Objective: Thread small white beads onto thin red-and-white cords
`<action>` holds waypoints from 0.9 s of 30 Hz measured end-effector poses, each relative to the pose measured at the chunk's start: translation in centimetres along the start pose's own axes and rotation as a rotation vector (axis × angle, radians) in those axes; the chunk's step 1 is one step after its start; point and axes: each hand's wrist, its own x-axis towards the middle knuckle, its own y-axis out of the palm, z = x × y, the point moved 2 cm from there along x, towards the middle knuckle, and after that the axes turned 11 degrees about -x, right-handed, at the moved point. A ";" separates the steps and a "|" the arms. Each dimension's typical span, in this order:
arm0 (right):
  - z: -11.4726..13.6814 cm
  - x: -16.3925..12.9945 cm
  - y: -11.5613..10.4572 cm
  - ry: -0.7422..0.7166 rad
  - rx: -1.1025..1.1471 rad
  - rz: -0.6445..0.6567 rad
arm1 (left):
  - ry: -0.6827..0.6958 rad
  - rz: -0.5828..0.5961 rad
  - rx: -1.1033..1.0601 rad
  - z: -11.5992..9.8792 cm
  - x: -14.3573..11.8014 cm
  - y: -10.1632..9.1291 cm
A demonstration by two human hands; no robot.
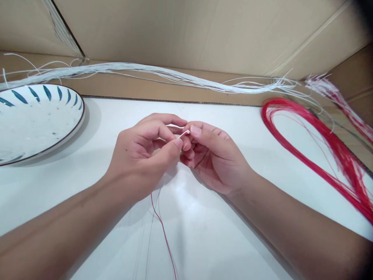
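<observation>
Both hands meet above the middle of the white table. My left hand (pixel 148 147) pinches a thin white cord (pixel 183 134) between thumb and fingers. At the cord's tip there is a small white knot or bead, too small to tell which. My right hand (pixel 212 151) has its thumb and index finger closed on that tip. A thin red thread (pixel 161 223) hangs down below my left hand toward the front edge of the view. Its upper end is hidden behind the left hand.
An oval white plate (pixel 40 120) with blue leaf marks stands at the left. White cords (pixel 163 74) lie along the cardboard (pixel 175 87) at the back. At the right rests a looped red thread bundle (pixel 291 146), with a red-and-white bundle (pixel 335 93) behind it.
</observation>
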 end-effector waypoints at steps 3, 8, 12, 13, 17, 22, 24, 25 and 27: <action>0.0 0.0 0.0 -0.004 0.005 -0.001 | 0.002 0.003 0.015 0.0 0.0 0.0; 0.0 0.0 0.1 -0.002 -0.010 -0.009 | 0.009 0.017 0.022 0.1 0.0 -0.1; 0.0 0.0 0.2 -0.002 -0.015 -0.001 | 0.002 0.016 0.013 0.0 -0.1 -0.1; 0.0 0.0 0.2 -0.002 -0.015 0.000 | -0.003 0.017 0.009 0.0 -0.1 -0.1; 0.0 -0.1 0.1 0.006 -0.021 -0.012 | -0.028 0.028 -0.006 0.0 0.0 -0.1; 0.1 -0.1 0.1 0.001 -0.027 -0.025 | -0.042 0.025 0.000 0.0 0.0 -0.1; 0.0 -0.1 0.2 -0.002 -0.034 -0.029 | -0.036 0.020 0.010 0.0 0.0 -0.2; 0.0 -0.1 0.2 -0.008 -0.039 -0.031 | -0.032 0.019 0.019 0.0 -0.1 -0.2; -0.1 -0.2 0.2 -0.036 -0.067 -0.048 | -0.027 0.022 0.036 0.0 -0.1 -0.2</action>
